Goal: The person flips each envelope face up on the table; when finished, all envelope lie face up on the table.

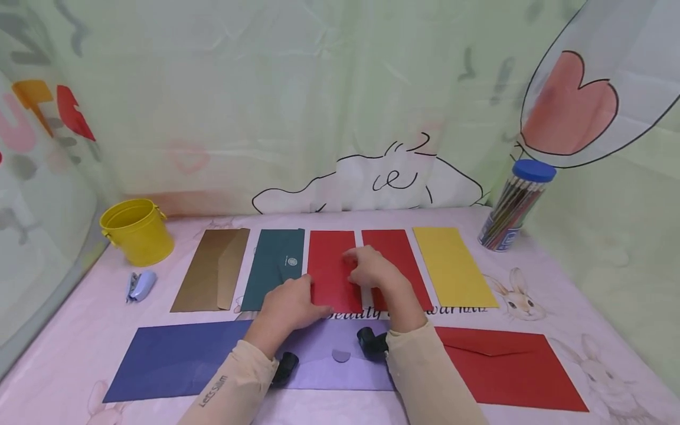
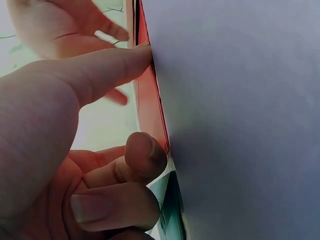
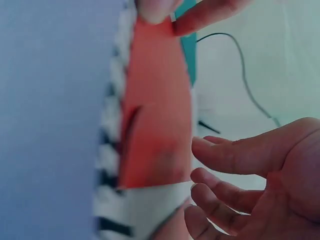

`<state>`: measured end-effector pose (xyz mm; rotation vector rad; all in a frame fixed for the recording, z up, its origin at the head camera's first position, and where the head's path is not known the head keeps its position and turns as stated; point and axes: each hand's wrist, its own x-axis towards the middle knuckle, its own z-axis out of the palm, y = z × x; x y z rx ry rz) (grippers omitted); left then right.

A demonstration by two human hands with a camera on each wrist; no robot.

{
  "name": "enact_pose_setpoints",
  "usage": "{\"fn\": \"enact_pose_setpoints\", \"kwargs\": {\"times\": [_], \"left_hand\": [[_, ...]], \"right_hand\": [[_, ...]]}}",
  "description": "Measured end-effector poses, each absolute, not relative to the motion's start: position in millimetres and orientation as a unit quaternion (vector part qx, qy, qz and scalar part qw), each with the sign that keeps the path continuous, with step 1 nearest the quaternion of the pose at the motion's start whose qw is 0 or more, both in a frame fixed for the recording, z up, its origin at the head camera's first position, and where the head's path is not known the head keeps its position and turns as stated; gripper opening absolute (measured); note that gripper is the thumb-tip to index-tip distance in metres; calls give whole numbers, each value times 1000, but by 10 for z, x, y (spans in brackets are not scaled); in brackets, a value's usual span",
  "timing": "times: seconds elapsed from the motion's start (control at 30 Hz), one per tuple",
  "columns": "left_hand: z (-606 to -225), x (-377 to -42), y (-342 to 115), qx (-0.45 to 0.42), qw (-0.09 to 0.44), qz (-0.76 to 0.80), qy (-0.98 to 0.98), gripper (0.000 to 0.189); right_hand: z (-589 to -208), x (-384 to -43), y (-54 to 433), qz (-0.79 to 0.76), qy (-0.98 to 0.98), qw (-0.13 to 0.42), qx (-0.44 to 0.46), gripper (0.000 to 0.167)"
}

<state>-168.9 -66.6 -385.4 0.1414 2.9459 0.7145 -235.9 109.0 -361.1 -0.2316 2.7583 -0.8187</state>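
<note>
A red envelope lies flat in the middle of the back row. My left hand rests at its lower left, thumb near the bottom edge and fingers by the left edge; the left wrist view shows the thumb tip right at the red envelope's edge. Over its right edge is my right hand, fingers loosely bent and apart, with nothing held. In the right wrist view that hand appears beside the red paper. A second red envelope lies just right, partly covered by the right hand and forearm.
Back row also holds brown, dark green and yellow envelopes. Blue, lavender and red envelopes lie in front. A yellow bucket and small stapler stand left; a pencil jar stands right.
</note>
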Motion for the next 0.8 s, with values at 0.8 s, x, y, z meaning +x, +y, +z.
{"fn": "enact_pose_setpoints", "kwargs": {"times": [0.8], "left_hand": [[-3695,-1635,-155,171,42,260,950,66]], "right_hand": [[-3491,-2074,1971,-277,952,105,-77,66]]}}
